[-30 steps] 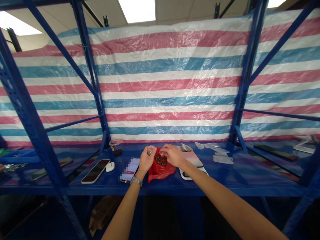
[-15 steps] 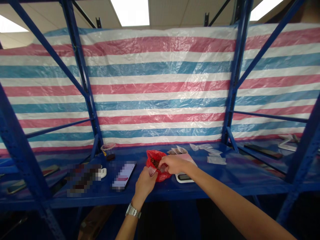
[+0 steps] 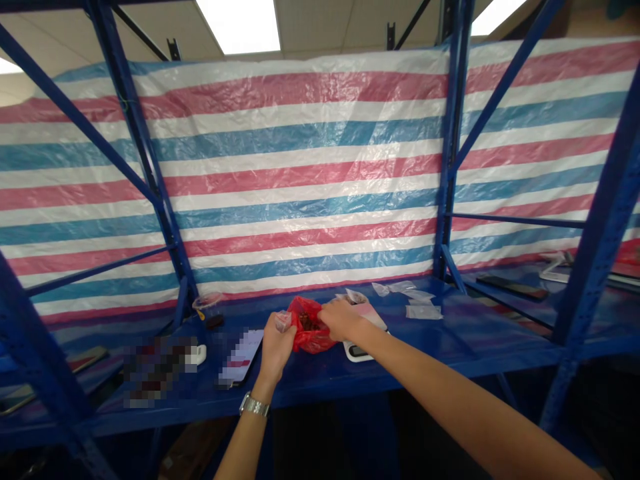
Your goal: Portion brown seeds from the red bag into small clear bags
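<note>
While hands (image 3: pixel 277 340) flank it, red bag (image 3: pixel 314 343) (open), brown bits (image 3: pixel 308 323) inside

Shiny silver metal-banded wristwatch (image 3: pixel 256 405)

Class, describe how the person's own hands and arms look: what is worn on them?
The left hand is ungloved, with a silver-coloured, watch-like metal band around its wrist. The right hand is ungloved too, and its wrist shows nothing worn. No sleeves show on either visible forearm.
</note>
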The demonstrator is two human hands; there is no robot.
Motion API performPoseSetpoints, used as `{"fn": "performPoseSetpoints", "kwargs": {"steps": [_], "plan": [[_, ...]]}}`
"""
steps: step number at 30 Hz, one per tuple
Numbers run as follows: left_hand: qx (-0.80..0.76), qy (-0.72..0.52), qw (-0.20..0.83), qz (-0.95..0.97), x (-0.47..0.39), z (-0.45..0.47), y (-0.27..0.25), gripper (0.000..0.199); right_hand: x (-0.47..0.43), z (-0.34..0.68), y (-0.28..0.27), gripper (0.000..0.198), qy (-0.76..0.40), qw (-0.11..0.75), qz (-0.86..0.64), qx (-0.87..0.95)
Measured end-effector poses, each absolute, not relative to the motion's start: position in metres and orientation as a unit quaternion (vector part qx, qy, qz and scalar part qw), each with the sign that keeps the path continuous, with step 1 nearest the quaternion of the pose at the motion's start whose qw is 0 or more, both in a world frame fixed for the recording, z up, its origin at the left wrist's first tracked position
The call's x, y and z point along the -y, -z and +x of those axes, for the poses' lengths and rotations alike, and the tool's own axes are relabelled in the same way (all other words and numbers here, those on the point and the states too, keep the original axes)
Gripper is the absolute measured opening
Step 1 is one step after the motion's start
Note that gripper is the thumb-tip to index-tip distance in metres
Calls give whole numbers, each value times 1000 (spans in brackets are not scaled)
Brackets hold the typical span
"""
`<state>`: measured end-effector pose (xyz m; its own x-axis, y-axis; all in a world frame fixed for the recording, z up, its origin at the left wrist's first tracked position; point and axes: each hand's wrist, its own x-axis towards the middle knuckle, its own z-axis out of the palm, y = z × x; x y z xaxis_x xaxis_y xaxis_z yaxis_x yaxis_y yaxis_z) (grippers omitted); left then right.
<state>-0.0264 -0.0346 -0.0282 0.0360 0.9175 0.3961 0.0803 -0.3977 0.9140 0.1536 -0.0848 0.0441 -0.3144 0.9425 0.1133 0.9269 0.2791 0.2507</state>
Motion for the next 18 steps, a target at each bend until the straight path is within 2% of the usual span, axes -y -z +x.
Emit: {"fn": "performPoseSetpoints", "kwargs": {"steps": [5,15,18], "plan": [[-387,-570,370,623,29,-28,36,15,70,145,-25,28,-136,-20,553,-822],[-367,-561,278,688,2,-44,10,14,50,153,-24,37,-184,8,677,-713],[-355,-564,245,704,-2,-47,10,13,56,154,-27,49,-193,-1,691,-697]]}}
